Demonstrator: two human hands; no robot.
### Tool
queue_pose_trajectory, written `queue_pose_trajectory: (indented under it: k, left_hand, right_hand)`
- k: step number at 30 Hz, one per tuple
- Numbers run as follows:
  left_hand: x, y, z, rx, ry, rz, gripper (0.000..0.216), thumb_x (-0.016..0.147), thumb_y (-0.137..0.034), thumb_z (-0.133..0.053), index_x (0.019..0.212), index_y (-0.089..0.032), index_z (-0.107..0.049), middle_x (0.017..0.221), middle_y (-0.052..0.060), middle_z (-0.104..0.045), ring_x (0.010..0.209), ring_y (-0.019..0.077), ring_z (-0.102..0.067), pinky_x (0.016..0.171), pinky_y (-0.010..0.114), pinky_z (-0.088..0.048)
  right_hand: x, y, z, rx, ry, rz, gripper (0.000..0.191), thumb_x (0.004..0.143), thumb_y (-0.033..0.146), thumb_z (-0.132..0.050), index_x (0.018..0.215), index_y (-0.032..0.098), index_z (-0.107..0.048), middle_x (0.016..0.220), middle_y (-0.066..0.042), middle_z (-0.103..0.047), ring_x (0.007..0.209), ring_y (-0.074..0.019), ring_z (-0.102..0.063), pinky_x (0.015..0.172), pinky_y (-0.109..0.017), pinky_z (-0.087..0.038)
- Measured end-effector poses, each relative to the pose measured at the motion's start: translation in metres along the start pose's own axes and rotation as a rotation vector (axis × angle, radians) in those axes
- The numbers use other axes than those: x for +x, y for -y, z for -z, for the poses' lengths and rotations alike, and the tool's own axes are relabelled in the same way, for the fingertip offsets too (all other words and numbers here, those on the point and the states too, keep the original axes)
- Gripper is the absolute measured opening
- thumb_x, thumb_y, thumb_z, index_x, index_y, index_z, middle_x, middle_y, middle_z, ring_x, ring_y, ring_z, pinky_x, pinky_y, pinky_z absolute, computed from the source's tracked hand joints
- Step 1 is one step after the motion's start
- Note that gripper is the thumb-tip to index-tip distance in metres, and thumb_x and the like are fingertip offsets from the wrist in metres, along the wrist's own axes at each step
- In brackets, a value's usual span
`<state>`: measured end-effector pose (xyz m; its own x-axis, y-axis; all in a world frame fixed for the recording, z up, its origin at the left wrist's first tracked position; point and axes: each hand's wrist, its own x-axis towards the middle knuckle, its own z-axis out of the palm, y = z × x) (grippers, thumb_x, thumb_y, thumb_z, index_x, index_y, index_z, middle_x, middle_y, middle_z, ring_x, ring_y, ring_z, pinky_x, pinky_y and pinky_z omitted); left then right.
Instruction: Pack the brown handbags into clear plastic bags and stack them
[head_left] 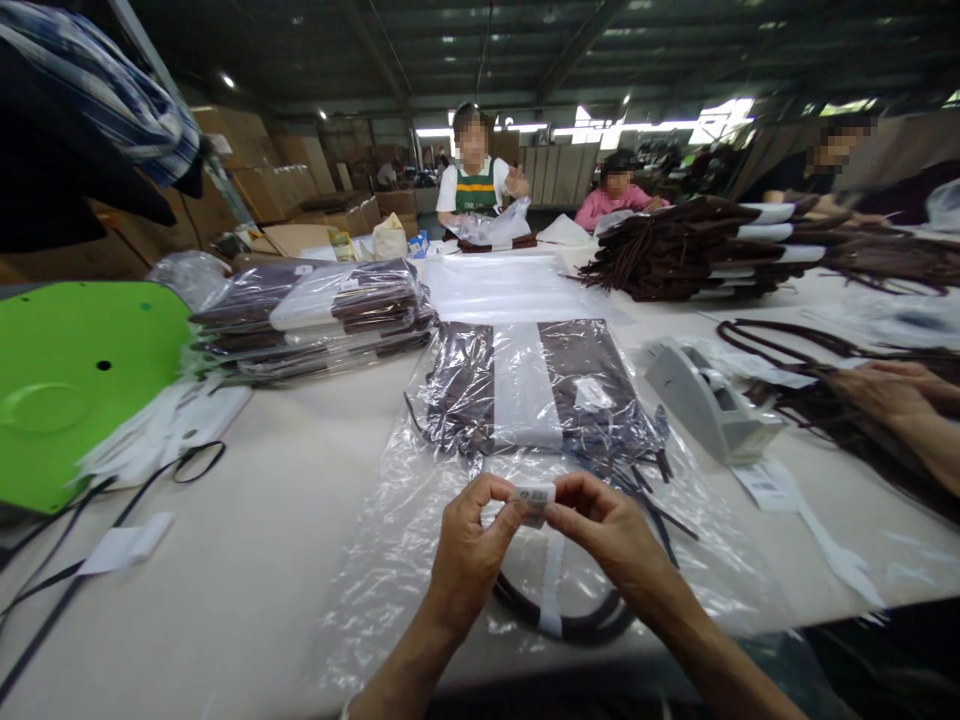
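Between my two hands, at the near middle of the table, is a small white printed label [534, 497]. My left hand [474, 535] pinches its left end and my right hand [611, 530] pinches its right end. Below and beyond the hands lies a clear plastic bag [390, 545] with a folded dark brown bag [592, 355] inside. A white paper band [523, 390] wraps that brown item, and a white sticker [592, 394] shows at its right. The dark looped handles [600, 625] lie under my hands, bound by a white strip [553, 590].
Stacked plastic-wrapped brown items [307, 310] sit at left, beside a green machine [82, 390]. A grey tape dispenser [709, 405] stands at right. Behind it is a brown pile [690, 250]. A co-worker's hands [892, 390] work at far right; other people sit across the table.
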<state>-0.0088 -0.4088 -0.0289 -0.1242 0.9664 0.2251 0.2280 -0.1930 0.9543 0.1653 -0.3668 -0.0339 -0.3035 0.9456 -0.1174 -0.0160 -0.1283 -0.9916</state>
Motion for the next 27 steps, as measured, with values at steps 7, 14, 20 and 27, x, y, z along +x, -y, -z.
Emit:
queue_pose_trajectory:
  k: [7,14,20,27]
  left_hand:
    - [-0.001,0.000,0.000,0.055,0.050,-0.004,0.025,0.092,-0.038,-0.058,0.078,-0.018,-0.063,0.078,0.000,-0.063,0.077,0.0154,-0.059,0.073,0.025,-0.041]
    - [-0.002,0.002,-0.002,0.034,0.025,0.001,0.013,0.086,-0.032,-0.066,0.092,-0.020,-0.068,0.088,0.000,-0.067,0.084,0.0163,-0.061,0.077,0.025,-0.044]
    - [-0.002,-0.004,-0.002,-0.018,0.059,0.077,0.020,0.087,-0.032,-0.063,0.075,-0.018,-0.069,0.073,0.000,-0.069,0.072,0.0154,-0.062,0.070,0.024,-0.044]
    - [-0.001,0.003,-0.004,0.037,0.026,0.111,0.028,0.088,-0.039,-0.061,0.069,-0.018,-0.058,0.066,-0.002,-0.057,0.065,0.0134,-0.052,0.063,0.023,-0.038]
  right_hand:
    - [-0.006,0.023,0.005,-0.400,-0.078,0.238,0.026,0.073,0.045,-0.076,0.086,0.023,-0.071,0.089,-0.002,-0.070,0.086,-0.0208,-0.063,0.082,-0.033,-0.047]
    - [-0.007,0.023,-0.005,-0.378,-0.016,0.177,0.025,0.077,0.046,-0.072,0.072,0.021,-0.070,0.072,0.001,-0.068,0.071,-0.0161,-0.061,0.071,-0.027,-0.046]
    - [-0.007,0.021,-0.005,-0.331,0.003,0.119,0.025,0.075,0.045,-0.074,0.072,0.020,-0.070,0.070,0.001,-0.068,0.069,-0.0155,-0.061,0.068,-0.025,-0.046]
    - [-0.005,0.026,-0.006,-0.355,0.042,0.119,0.020,0.078,0.041,-0.071,0.077,0.021,-0.072,0.075,0.001,-0.071,0.075,-0.0166,-0.065,0.074,-0.027,-0.047]
